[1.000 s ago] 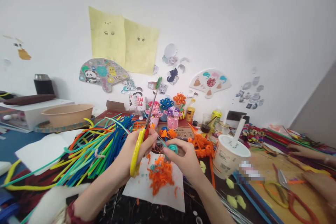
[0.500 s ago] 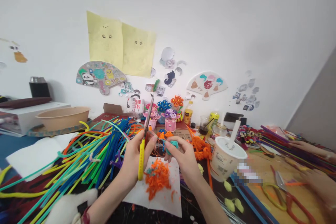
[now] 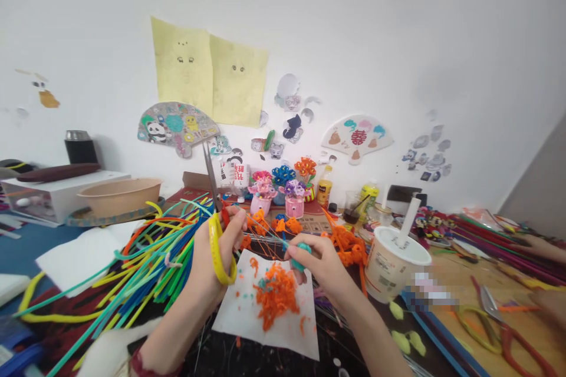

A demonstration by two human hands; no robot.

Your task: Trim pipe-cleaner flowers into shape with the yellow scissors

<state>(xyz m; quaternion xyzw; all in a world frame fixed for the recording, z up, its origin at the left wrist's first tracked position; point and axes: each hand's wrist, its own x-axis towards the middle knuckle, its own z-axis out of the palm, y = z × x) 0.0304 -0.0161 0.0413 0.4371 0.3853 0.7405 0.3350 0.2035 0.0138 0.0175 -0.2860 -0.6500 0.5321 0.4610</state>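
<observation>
My left hand [image 3: 221, 241] is closed, with the yellow-and-red-handled scissors [image 3: 219, 250] hung on it, blades pointing up. Its thumb and finger also pinch the far end of a thin strand [image 3: 265, 225]. That strand runs across to a small teal coil of pipe cleaner [image 3: 302, 254], pinched in my right hand [image 3: 312, 256]. Beneath both hands lies a white paper sheet [image 3: 247, 318] bearing a heap of orange fuzzy clippings [image 3: 278, 300] with a few teal bits. Fingers hide part of the coil.
Colourful pipe cleaners [image 3: 154, 271] spread at left. A lidded cup with straw [image 3: 389, 259] stands at right, near orange pipe-cleaner pieces [image 3: 347, 241]. Flower pots [image 3: 294, 203] line the back. Other scissors [image 3: 490, 306] lie near another person's hand [image 3: 548, 303].
My left hand has moved left and tilted the scissors leftward, away from my right hand. The strand between the hands is now longer and straighter. My right hand still pinches the teal coil.
</observation>
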